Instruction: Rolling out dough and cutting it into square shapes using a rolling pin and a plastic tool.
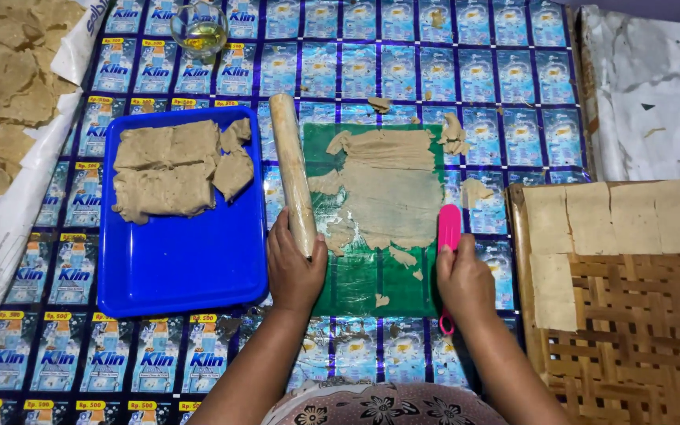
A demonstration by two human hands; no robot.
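hands [295, 271] [464, 282] grip rolling pin [292, 169], pink tool [449, 228]

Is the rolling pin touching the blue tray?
Apart. The head view shows a strip of patterned mat between the rolling pin and the blue tray along the tray's right edge.

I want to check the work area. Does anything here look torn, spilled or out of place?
Yes. The rolled dough sheet on the green mat is ragged, with torn edges and gaps near the rolling pin. Small dough scraps lie off the mat on the foil covering. Nothing looks spilled.
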